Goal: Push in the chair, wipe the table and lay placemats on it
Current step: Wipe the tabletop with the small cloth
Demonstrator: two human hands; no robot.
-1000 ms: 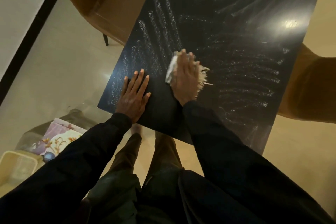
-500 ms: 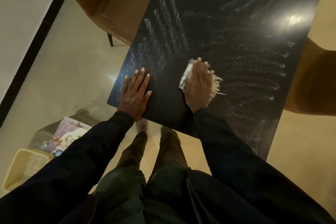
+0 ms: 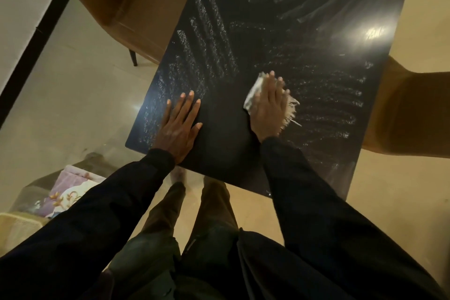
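The right hand (image 3: 267, 107) lies flat on a white cloth (image 3: 252, 98), fingers straight and pressing it onto the dark glossy surface (image 3: 304, 39), a little right of middle and close to the near edge; nothing is curled round it. The left hand (image 3: 179, 126) is flat as well, fingers spread and released, braced on the bare top near the near-left corner and holding nothing. The cloth looks soft, light and limp, with a frayed fringe sticking out on its right side. On so slick a top it would likely bunch or slide out under uneven pressure, so the palm belongs over its middle. Wipe streaks (image 3: 211, 39) cover much of the top, so wiping seems well along. One brown chair (image 3: 126, 2) stands at the far left, another chair (image 3: 409, 109) at the right edge. Floral sheets (image 3: 70, 190) on the floor at near left, beside a pale basket (image 3: 14, 226), may be the placemats. If so, they look thin and best lifted by an edge.
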